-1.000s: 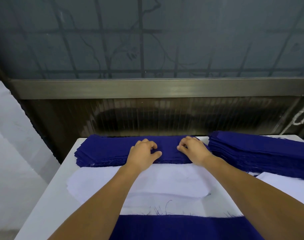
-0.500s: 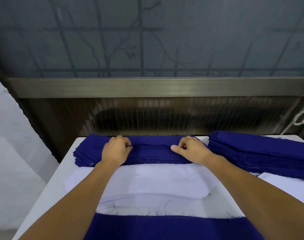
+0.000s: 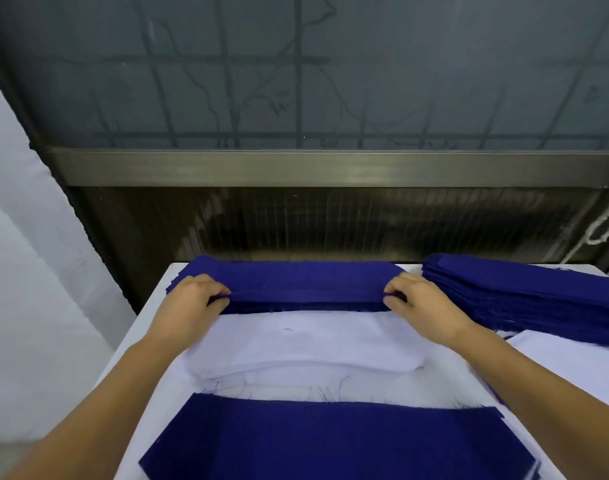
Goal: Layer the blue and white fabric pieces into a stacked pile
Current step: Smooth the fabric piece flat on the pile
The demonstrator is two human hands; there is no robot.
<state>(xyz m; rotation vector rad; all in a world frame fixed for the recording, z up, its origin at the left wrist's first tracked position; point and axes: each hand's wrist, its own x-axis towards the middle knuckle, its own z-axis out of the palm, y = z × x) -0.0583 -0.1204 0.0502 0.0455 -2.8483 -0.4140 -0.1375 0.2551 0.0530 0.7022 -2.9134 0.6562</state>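
A stack of blue fabric pieces (image 3: 296, 278) lies at the far middle of the white table (image 3: 150, 306). My left hand (image 3: 192, 303) pinches the near edge of its top blue piece (image 3: 306, 296) at the left end. My right hand (image 3: 420, 303) pinches the same edge at the right end. That edge is lifted slightly off the stack. Just in front lies a pile of white fabric pieces (image 3: 306, 344). A blue piece (image 3: 330, 441) lies flat nearest me on white fabric.
A second, thicker stack of blue pieces (image 3: 524, 292) sits at the far right, with white fabric (image 3: 573, 362) in front of it. A dark wall and window frame (image 3: 330, 168) rise directly behind the table. The table's left edge drops to a pale floor.
Both hands spread apart along the top blue piece: the left slid far left, the right moved right. They now pinch its near edge at both ends.
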